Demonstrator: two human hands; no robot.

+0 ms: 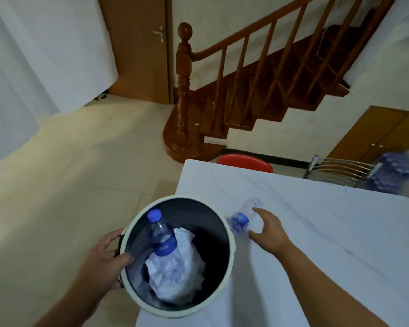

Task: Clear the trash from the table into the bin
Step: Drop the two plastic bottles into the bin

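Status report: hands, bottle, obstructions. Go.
Left hand gripping bin rim. Right hand open, at bottle lying on table, not gripped. Bin holds another bottle and paper. Nothing blocking.

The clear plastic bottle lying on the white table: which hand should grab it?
The right hand: it is open beside the clear plastic bottle, while the left hand grips the round bin's rim.

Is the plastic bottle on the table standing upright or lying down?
Lying down. The bottle rests on its side on the table, next to the bin, with the open right hand just beside it.
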